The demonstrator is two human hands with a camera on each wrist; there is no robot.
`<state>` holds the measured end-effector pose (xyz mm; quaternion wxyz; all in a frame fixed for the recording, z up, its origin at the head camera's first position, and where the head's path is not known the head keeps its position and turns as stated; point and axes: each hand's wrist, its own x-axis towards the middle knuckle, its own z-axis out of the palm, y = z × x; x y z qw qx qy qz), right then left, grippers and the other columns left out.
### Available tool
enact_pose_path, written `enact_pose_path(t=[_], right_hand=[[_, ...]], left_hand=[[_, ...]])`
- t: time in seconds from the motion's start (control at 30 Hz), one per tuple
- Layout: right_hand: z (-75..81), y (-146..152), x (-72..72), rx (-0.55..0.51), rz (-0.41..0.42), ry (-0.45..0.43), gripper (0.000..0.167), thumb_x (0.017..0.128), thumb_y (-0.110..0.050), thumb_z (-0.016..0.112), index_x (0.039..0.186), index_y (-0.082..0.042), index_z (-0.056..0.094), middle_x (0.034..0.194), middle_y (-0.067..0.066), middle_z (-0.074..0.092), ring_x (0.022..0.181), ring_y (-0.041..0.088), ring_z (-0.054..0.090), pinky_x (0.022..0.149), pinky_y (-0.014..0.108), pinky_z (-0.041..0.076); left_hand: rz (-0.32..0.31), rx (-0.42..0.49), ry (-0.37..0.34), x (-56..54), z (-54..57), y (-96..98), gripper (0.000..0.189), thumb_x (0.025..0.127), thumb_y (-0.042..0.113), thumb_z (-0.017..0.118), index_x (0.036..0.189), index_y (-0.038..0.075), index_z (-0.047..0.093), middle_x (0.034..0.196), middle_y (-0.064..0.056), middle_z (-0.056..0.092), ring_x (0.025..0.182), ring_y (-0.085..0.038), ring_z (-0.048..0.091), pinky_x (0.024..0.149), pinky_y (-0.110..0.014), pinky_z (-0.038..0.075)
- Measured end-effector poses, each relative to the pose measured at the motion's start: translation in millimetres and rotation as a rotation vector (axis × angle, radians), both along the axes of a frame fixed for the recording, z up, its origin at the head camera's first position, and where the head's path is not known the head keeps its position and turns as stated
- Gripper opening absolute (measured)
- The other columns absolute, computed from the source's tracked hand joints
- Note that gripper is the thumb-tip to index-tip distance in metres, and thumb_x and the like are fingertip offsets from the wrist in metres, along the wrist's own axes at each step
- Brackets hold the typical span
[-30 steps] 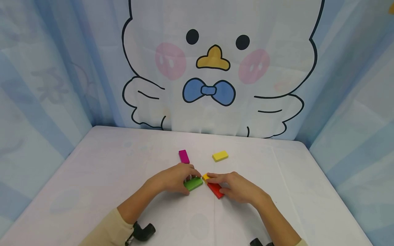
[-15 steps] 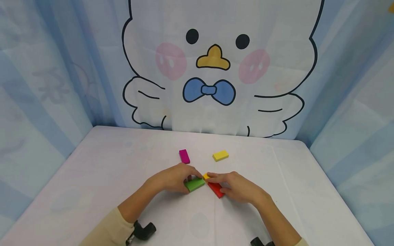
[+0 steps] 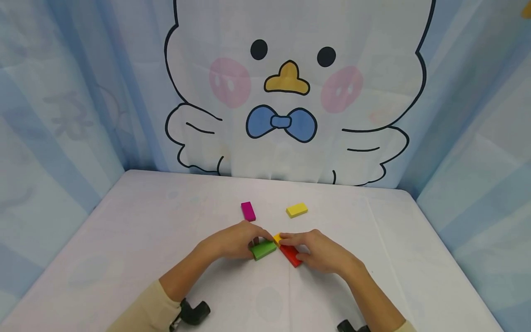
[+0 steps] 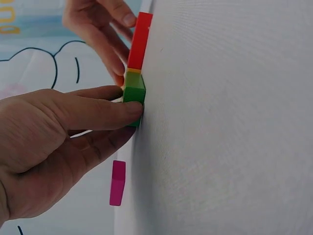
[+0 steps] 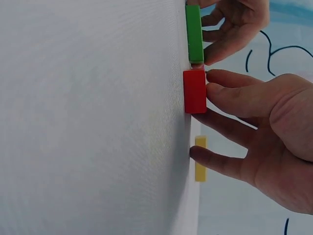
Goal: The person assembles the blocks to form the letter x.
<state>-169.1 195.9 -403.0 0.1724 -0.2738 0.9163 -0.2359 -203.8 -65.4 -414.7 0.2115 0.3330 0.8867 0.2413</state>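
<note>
My left hand pinches a green block between thumb and fingers, low over the white table. The green block's right end meets a red block and a small orange-yellow block at a corner. My right hand holds the red block, its thumb at the near side and fingers reaching over toward the orange-yellow block, which is partly hidden. In the right wrist view the red block lies flat on the cloth with the thumb at its edge. The left wrist view shows the thumb across the green block.
Beyond my left hand lies a magenta block. A yellow block rests to its right, beyond my right hand. The white-covered table ends at a light blue curtain with a cartoon bird.
My left hand has slid the green block slightly right, up against the orange-yellow and red blocks. The right hand has stayed nearly still.
</note>
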Motion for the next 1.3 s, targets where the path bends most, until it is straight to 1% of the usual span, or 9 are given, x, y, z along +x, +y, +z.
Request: enact_pose_path(t=[0.23, 0.37, 0.63, 0.87, 1.1, 1.3], right_hand=[[0.2, 0.1, 0.6, 0.005, -0.014, 0.003, 0.051, 0.095, 0.002, 0.067, 0.142, -0.018, 0.067, 0.155, -0.007, 0.056, 0.146, 0.032, 0.05, 0.115, 0.056, 0.046], [-0.9, 0.3, 0.2, -0.002, -0.015, 0.002, 0.051, 0.096, 0.002, 0.067, 0.142, -0.019, 0.066, 0.154, -0.008, 0.056, 0.147, 0.032, 0.049, 0.115, 0.055, 0.045], [-2.1, 0.5, -0.7, -0.005, -0.017, 0.001, 0.052, 0.096, 0.002, 0.067, 0.143, -0.02, 0.066, 0.154, -0.009, 0.056, 0.147, 0.03, 0.049, 0.115, 0.054, 0.046], [-1.0, 0.2, -1.2, -0.006, -0.012, 0.004, 0.051, 0.095, 0.002, 0.067, 0.142, -0.019, 0.066, 0.154, -0.009, 0.056, 0.147, 0.03, 0.049, 0.115, 0.054, 0.046], [-1.5, 0.9, -1.6, -0.008, -0.007, 0.009, 0.052, 0.095, 0.002, 0.067, 0.142, -0.019, 0.066, 0.154, -0.01, 0.056, 0.147, 0.029, 0.05, 0.114, 0.052, 0.047], [-1.5, 1.2, -1.2, -0.01, -0.009, 0.008, 0.052, 0.095, 0.002, 0.066, 0.142, -0.019, 0.066, 0.154, -0.009, 0.056, 0.146, 0.029, 0.05, 0.114, 0.052, 0.047]], left_hand=[[0.005, -0.003, 0.002, 0.8, -0.3, 1.7, 0.059, 0.084, 0.006, 0.085, 0.139, 0.02, 0.068, 0.108, 0.006, 0.07, 0.096, -0.009, 0.06, 0.079, -0.018, 0.057], [0.004, 0.002, 0.001, 2.3, 0.4, 2.9, 0.059, 0.085, 0.006, 0.085, 0.139, 0.019, 0.068, 0.109, 0.005, 0.07, 0.095, -0.008, 0.06, 0.08, -0.017, 0.057], [-0.004, 0.017, 0.021, 5.3, 2.4, 3.6, 0.057, 0.086, 0.006, 0.084, 0.139, 0.017, 0.068, 0.12, 0.004, 0.07, 0.097, -0.009, 0.061, 0.082, -0.017, 0.055], [-0.004, 0.017, 0.023, 5.3, 1.6, 4.8, 0.058, 0.086, 0.007, 0.085, 0.14, 0.016, 0.067, 0.118, 0.004, 0.069, 0.096, -0.009, 0.061, 0.081, -0.016, 0.055], [-0.011, 0.016, 0.03, 4.7, 0.3, 5.4, 0.058, 0.086, 0.009, 0.085, 0.141, 0.017, 0.067, 0.122, 0.004, 0.07, 0.097, -0.008, 0.061, 0.082, -0.015, 0.055], [-0.019, 0.015, 0.036, 4.1, -0.2, 5.7, 0.059, 0.086, 0.009, 0.085, 0.141, 0.016, 0.067, 0.121, 0.004, 0.07, 0.095, -0.008, 0.06, 0.081, -0.014, 0.054]])
